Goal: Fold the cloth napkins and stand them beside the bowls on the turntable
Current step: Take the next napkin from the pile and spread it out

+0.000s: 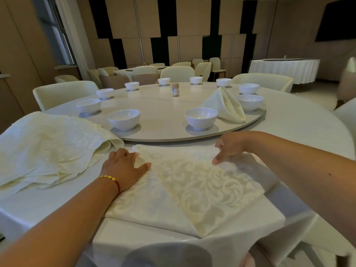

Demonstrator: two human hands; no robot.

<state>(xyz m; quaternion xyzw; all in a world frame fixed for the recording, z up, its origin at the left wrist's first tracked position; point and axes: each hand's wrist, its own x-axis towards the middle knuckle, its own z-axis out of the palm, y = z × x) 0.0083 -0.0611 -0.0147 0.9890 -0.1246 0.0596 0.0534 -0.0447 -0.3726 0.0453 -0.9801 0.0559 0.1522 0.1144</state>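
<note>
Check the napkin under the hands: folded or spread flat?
Partly folded. The napkin lies on the tablecloth with one flap turned over diagonally; left hand and right hand grip its far edge.

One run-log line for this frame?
step: folding napkin | left hand: grips its edge | right hand: pinches its edge | folded napkin standing on turntable

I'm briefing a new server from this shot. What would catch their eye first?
Two hands, left hand and right hand, hold the far edge of a patterned napkin spread at the table's near edge. Beyond, one folded napkin stands among the white bowls on the turntable. A heap of unfolded napkins lies at left.
</note>
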